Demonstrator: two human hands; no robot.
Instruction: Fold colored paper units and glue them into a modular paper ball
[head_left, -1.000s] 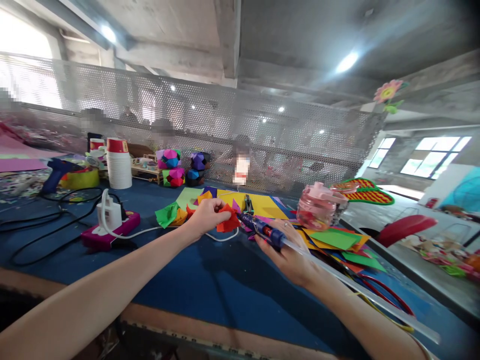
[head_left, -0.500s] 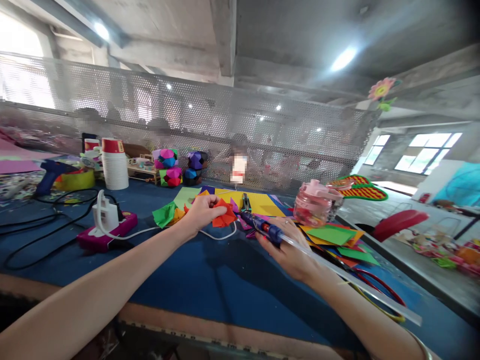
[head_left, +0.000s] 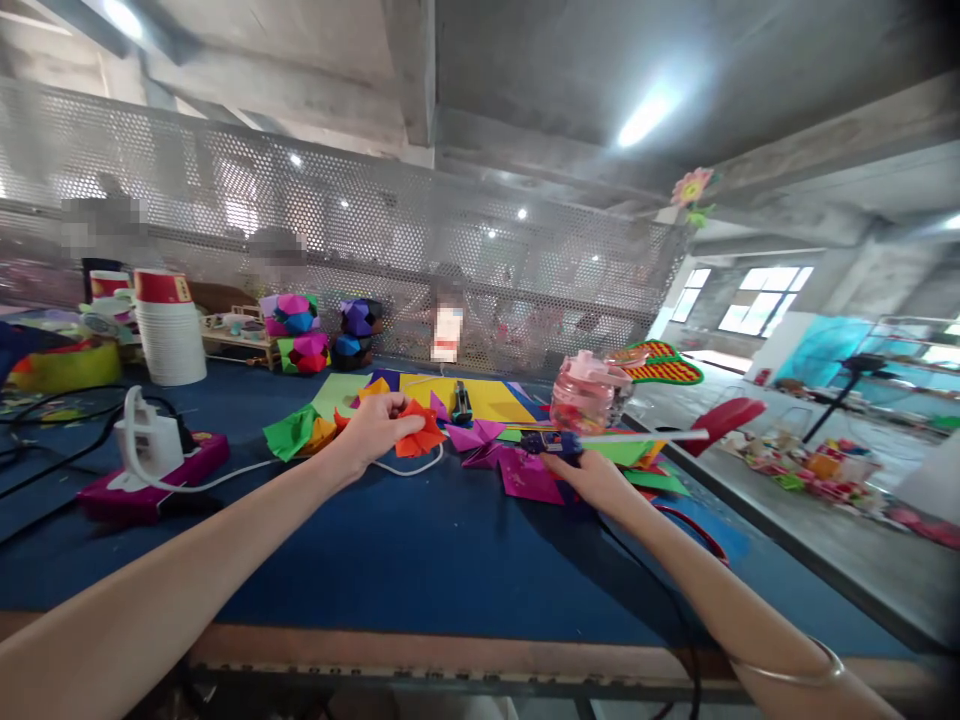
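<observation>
Out over the table, my left hand [head_left: 375, 432] pinches an orange folded paper piece [head_left: 420, 430] between thumb and fingers. Green folded paper [head_left: 291, 432] and orange-yellow folds lie just left of that wrist. My right hand [head_left: 594, 482] grips a dark blue glue gun [head_left: 549, 444]; part of the grip is hidden. A clear glue stick [head_left: 645, 437] sticks out of its back end towards the right. Between the hands lie a purple folded paper [head_left: 477, 440] and a flat magenta sheet [head_left: 529, 476], the sheet beside the gun.
Behind are a pink bottle [head_left: 585, 392], a stapler [head_left: 460, 402] and yellow sheets [head_left: 499, 402]. Colored paper balls [head_left: 298, 330] and stacked paper cups [head_left: 169, 335] stand back left. A purple power strip [head_left: 154, 490] with cables lies left. Red-handled scissors [head_left: 697, 532] lie right.
The view has turned right. My right hand has moved the glue gun right, away from the orange paper, and turned it sideways, uncovering purple paper. My left hand keeps its pinch.
</observation>
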